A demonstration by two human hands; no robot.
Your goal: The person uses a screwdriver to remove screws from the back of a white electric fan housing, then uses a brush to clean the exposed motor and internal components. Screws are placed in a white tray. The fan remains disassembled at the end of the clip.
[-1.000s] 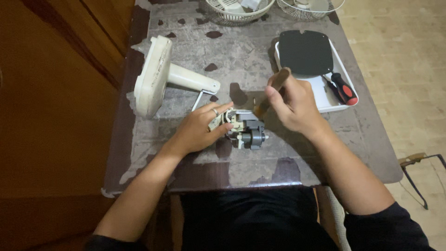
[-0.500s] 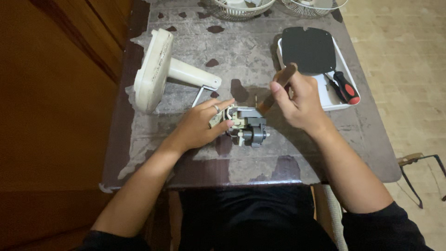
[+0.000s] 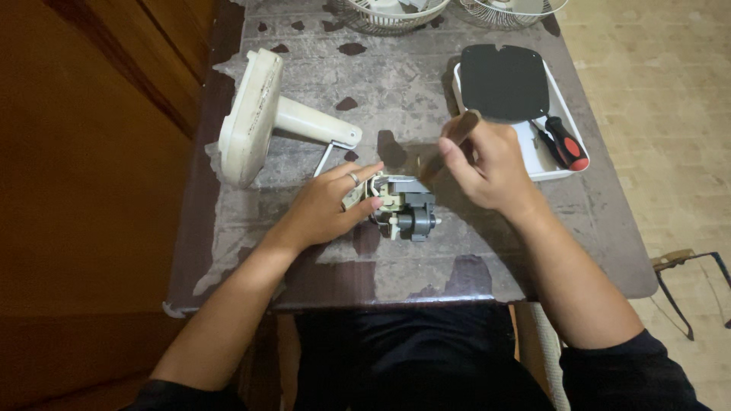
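Here, left hand (image 3: 329, 207) clamped on grey fan motor (image 3: 403, 209) on the worn table (image 3: 426, 91). Right hand (image 3: 487, 167), just right of the motor, closed around a wooden-handled tool (image 3: 454, 135). Beyond it, white tray (image 3: 567, 169) with red-handled screwdriver (image 3: 563, 142); beyond left hand, cream fan base (image 3: 255, 114).

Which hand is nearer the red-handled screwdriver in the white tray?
Right. The right hand, gripping a brown wooden tool handle, sits just left of the red-handled screwdriver; the left hand rests on the grey motor, farther away.
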